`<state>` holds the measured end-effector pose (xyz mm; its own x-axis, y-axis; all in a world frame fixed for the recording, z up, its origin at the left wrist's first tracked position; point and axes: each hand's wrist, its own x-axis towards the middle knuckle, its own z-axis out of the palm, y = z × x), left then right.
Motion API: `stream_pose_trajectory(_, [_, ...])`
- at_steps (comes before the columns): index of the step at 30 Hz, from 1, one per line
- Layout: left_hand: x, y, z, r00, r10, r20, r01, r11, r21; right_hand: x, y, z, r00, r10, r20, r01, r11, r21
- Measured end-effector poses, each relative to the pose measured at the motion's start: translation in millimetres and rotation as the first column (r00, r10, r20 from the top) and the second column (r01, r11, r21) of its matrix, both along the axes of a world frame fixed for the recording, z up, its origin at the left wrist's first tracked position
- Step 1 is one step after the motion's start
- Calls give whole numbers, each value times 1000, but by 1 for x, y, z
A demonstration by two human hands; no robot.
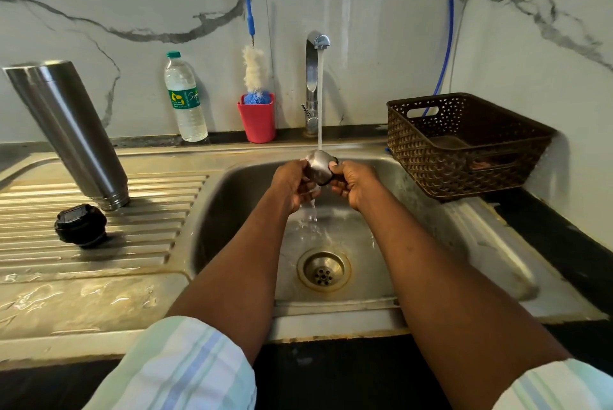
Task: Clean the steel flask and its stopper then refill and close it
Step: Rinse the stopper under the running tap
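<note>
Rinsing the steel cap (319, 166) under the tap (313, 84), we pinch it between left hand (293, 184) and right hand (352, 183); left of the tap the flask (68, 131) stands inverted, nearer our left hand.

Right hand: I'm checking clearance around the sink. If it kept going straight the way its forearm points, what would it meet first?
The right hand already grips the steel cap; beyond it, probably the tap, though depth is unclear.
</note>
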<state>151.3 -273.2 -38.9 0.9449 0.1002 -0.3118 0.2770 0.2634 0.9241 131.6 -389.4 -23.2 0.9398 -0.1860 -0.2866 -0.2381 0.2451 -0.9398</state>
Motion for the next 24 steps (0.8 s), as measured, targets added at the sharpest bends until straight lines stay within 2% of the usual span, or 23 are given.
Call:
stream_pose_trajectory(6, [-4, -2, 5, 1000, -14, 13, 15, 999, -41, -2, 2, 3, 997, -3, 75, 8, 998, -65])
stream_pose_trajectory(16, [-8, -2, 7, 999, -36, 28, 39, 994, -99, -8, 6, 5, 978, 93, 186, -60, 982, -177])
stream_pose_trajectory(19, [-9, -3, 6, 998, -54, 33, 57, 995, -84, -11, 8, 7, 970, 159, 185, -120, 971, -207])
stream_pose_trajectory(24, [-9, -3, 7, 999, -23, 32, 25, 997, -79, -13, 11, 4, 933, 274, 233, -181, 918, -353])
